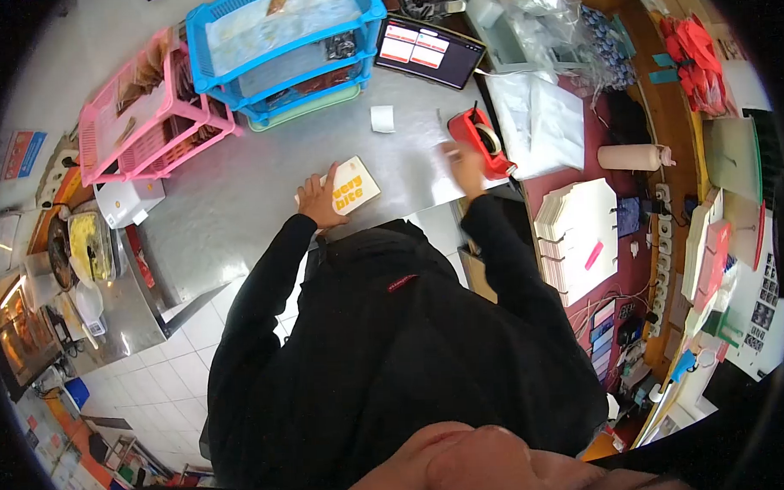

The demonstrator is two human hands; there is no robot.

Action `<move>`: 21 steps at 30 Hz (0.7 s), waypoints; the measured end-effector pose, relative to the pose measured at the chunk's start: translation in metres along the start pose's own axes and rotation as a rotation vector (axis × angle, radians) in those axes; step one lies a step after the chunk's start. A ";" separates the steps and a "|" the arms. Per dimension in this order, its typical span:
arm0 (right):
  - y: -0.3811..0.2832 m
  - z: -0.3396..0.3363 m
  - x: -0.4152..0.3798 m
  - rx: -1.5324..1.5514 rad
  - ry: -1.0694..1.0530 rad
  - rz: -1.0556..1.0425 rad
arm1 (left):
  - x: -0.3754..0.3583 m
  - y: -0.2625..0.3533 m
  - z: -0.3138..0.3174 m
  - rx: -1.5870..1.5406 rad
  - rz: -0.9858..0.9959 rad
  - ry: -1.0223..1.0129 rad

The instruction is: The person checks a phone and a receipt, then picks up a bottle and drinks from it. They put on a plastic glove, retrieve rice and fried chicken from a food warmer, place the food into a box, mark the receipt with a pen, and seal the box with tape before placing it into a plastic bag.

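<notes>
My left hand (323, 201) rests on the left side of a small white box (355, 184) with yellow lettering, its fingers closed against the box on the metal table. Over the table to the right, my right hand (465, 169) is blurred, close to the left side of a red tape dispenser (482, 144) that carries a roll of tape. Whether those blurred fingers hold anything cannot be made out. A small white paper (382, 119) lies on the metal behind the box.
Blue stacked baskets (222, 76) and a pink rack (159, 132) stand at the back left. A tablet (428, 52) leans behind the table (210, 217). Plastic bags (548, 127), a stack of flat cartons (581, 230) and a pink bottle (631, 157) are on the right.
</notes>
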State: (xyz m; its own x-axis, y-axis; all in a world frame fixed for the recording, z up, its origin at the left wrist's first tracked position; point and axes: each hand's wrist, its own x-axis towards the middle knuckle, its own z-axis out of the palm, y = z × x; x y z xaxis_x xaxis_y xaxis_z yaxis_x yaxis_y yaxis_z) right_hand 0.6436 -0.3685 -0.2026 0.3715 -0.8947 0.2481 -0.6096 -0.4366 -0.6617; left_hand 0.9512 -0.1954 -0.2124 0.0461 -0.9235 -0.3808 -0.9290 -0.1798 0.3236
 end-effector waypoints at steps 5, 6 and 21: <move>0.107 -0.115 0.039 0.423 -0.152 0.855 | 0.019 0.023 -0.003 -0.071 -0.091 -0.103; 0.111 -0.117 0.044 0.492 -0.301 0.966 | 0.025 0.029 -0.004 -0.091 -0.095 -0.120; 0.170 -0.120 -0.043 -0.626 -0.338 0.570 | 0.069 0.080 -0.014 -0.159 -0.146 -0.113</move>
State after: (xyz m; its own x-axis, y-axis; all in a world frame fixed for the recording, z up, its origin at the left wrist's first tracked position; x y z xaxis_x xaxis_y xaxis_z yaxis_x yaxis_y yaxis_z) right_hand 0.4406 -0.4155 -0.2408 0.0230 -0.9583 -0.2847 -0.9958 0.0031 -0.0911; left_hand 0.8847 -0.2784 -0.2006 0.1257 -0.8417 -0.5251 -0.8457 -0.3676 0.3868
